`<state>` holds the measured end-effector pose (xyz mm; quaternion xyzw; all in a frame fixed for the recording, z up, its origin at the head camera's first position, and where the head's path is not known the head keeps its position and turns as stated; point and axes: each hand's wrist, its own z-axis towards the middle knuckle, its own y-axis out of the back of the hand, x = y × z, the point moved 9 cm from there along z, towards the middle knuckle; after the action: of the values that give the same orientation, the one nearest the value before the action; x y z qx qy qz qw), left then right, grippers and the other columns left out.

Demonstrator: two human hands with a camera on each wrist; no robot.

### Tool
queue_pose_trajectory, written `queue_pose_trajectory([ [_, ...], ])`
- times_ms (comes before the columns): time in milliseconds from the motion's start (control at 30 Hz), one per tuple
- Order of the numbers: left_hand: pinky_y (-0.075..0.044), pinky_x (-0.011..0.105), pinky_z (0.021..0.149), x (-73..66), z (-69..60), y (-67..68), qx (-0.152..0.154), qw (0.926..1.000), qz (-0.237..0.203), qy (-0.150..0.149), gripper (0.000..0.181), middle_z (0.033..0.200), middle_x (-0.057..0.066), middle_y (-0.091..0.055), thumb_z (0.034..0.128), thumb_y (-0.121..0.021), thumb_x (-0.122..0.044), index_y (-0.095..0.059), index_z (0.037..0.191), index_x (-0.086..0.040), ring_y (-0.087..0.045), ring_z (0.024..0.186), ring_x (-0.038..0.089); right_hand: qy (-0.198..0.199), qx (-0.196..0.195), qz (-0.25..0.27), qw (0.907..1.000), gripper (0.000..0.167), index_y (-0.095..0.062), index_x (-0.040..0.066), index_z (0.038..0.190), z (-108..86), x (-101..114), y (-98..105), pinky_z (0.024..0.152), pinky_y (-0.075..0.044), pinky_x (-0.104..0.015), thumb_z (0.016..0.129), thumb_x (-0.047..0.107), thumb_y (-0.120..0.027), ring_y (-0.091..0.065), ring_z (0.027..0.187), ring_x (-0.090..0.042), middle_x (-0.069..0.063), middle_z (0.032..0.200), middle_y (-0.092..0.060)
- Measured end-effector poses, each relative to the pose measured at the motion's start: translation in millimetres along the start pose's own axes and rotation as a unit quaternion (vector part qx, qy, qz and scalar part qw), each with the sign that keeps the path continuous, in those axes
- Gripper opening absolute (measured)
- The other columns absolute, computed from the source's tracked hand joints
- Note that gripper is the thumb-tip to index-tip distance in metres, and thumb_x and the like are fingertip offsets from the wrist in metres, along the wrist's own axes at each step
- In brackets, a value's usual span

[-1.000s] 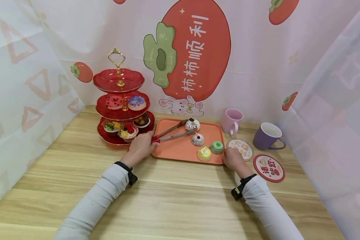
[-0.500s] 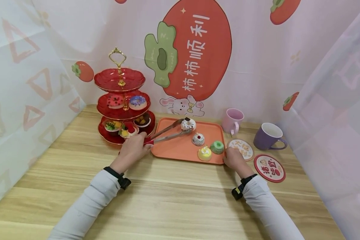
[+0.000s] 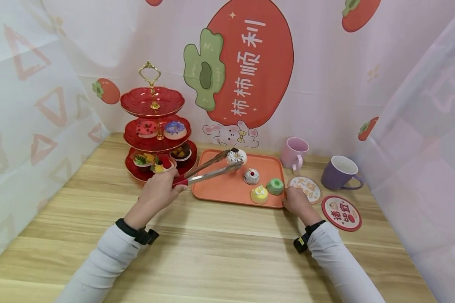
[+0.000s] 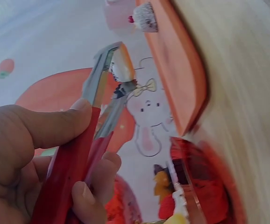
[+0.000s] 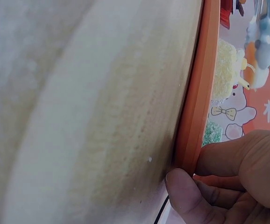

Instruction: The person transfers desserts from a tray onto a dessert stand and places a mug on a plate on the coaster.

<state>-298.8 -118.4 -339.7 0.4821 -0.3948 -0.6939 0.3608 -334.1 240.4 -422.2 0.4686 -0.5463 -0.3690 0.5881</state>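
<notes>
My left hand [image 3: 157, 193] grips the red handles of metal tongs [image 3: 214, 171]. Between the tong tips is a white donut [image 3: 236, 156] with dark drizzle, and the left wrist view shows this donut [image 4: 122, 64] raised off the tray. At the front right corner of the orange tray [image 3: 220, 191], my right hand [image 3: 296, 200] pinches the rim; the right wrist view shows its thumb and fingers on either side of the tray's edge [image 5: 195, 107]. On the tray sit a speckled cake [image 3: 251, 176] with a red cherry, a yellow cake [image 3: 259, 194] and a green ring cake [image 3: 275, 186].
A three-tier red stand [image 3: 151, 101] holds donuts on its middle tier and fruit tarts on the bottom one, close to my left hand. Right of the tray are a pink mug [image 3: 293, 152], a purple mug [image 3: 337, 173], a white coaster [image 3: 307, 187] and a red-rimmed coaster [image 3: 341, 213].
My left hand has drawn back leftward and toward me with the tongs. The donut has shifted left, away from the cherry-topped cake. My right hand stays at the tray corner.
</notes>
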Motion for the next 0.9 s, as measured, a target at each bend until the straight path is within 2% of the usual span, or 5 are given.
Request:
queue_pose_trajectory([
  [233,-0.036,0.032,0.051,1.3,-10.5,17.0,-0.003,0.9999,-0.011,0.003,0.047,0.080,0.010,-0.060,0.0798,-0.075,-0.024,-0.060,0.116,0.002,-0.048,0.063,0.023,-0.001,0.001,-0.002,1.0000,0.017,-0.054,0.003,0.066,0.6,-0.1,1.8,0.051,-0.038,-0.031,0.082,0.001,-0.059,-0.047,0.054,-0.020,-0.005,0.059,-0.047],
  [433,-0.041,0.034,0.054,6.8,-18.6,30.4,0.001,0.9998,-0.021,0.008,0.037,0.076,0.009,-0.058,0.0810,-0.073,-0.025,-0.060,0.103,0.002,-0.050,0.064,0.024,-0.002,-0.003,-0.006,1.0000,0.017,-0.054,0.003,0.067,0.7,-0.8,3.8,0.052,-0.039,-0.032,0.082,0.001,-0.060,-0.048,0.055,-0.020,-0.005,0.059,-0.048],
  [633,-0.040,0.036,0.054,12.5,-27.8,39.5,-0.005,0.9999,-0.011,0.009,0.037,0.075,0.008,-0.057,0.0812,-0.073,-0.027,-0.060,0.101,0.002,-0.050,0.065,0.025,0.001,-0.006,0.002,1.0000,0.015,-0.053,0.003,0.067,0.1,-1.0,2.9,0.051,-0.039,-0.032,0.081,0.001,-0.059,-0.048,0.055,-0.020,-0.005,0.060,-0.048],
  [900,-0.039,0.035,0.053,20.0,-40.5,54.5,0.010,0.9991,-0.016,0.038,0.038,0.075,0.009,-0.055,0.0822,-0.071,-0.030,-0.058,0.099,0.001,-0.049,0.065,0.025,0.012,-0.021,-0.002,0.9997,0.016,-0.052,0.004,0.064,-1.4,0.6,2.8,0.054,-0.041,-0.038,0.078,0.000,-0.060,-0.050,0.057,-0.023,-0.006,0.060,-0.049],
])
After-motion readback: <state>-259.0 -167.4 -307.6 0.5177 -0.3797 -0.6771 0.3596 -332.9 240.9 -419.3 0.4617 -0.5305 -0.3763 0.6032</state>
